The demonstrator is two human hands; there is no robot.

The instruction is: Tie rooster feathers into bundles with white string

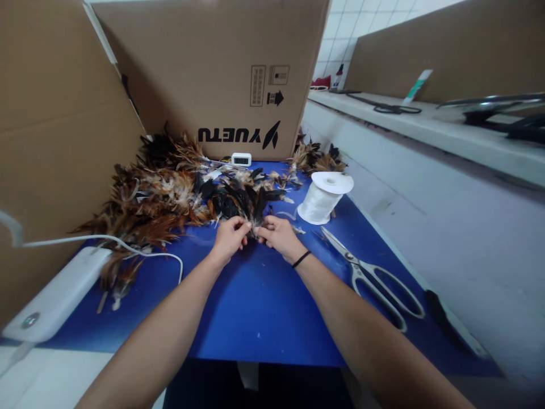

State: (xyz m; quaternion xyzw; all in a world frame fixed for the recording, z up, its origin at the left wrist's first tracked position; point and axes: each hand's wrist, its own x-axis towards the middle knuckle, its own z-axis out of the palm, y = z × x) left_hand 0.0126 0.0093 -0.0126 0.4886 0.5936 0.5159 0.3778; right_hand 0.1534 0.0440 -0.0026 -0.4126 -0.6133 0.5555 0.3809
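I observe a glossy black-brown feather bunch point(240, 199) extending beyond both hands, its base pinched by the bare left hand point(230, 237) and bare right hand point(280, 234), quill ends hidden, far edge indistinct against loose brown-and-black feathers point(164, 193).

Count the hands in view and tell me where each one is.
2. The left hand pinches the near end of the dark feathers from the left; the right hand, above a black wristband, from the right.

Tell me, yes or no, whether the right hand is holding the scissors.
No, the scissors lie on the blue table, while the right hand pinches the base of the dark feathers.
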